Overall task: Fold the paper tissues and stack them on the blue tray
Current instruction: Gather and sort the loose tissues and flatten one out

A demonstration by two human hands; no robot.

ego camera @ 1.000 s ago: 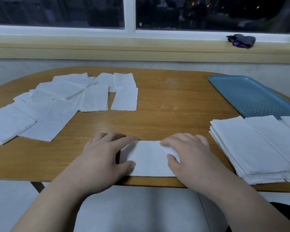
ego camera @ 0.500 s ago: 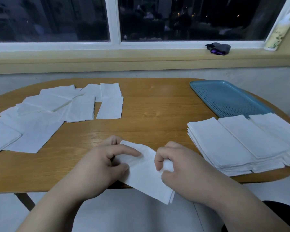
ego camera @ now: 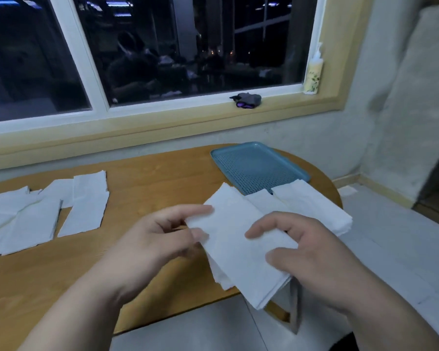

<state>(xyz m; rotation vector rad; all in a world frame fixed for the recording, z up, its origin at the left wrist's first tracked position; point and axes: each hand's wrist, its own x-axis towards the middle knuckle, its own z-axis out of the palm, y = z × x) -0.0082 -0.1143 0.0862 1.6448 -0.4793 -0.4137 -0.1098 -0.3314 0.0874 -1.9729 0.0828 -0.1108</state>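
Observation:
A folded white tissue point(ego camera: 235, 245) is over the left column of the stack of folded tissues point(ego camera: 314, 209) at the table's right end. My left hand point(ego camera: 157, 241) pinches the tissue's left edge between index finger and thumb. My right hand point(ego camera: 314, 257) rests on its right side with loosely spread fingers, thumb on top. The blue tray point(ego camera: 259, 168), perforated, sits just behind the stack with nothing on it. Several unfolded tissues point(ego camera: 84, 206) lie spread over the table's left part.
The wooden table point(ego camera: 150, 183) stands against a wall under a window. The stack's near corner overhangs the table's front edge. A dark small object point(ego camera: 246, 100) and a bottle point(ego camera: 313, 72) are on the sill. Grey floor lies to the right.
Both hands carried the folded tissue from the table's front edge up and to the right, over the stack. My right hand's pinch has loosened into spread fingers. The view swung right.

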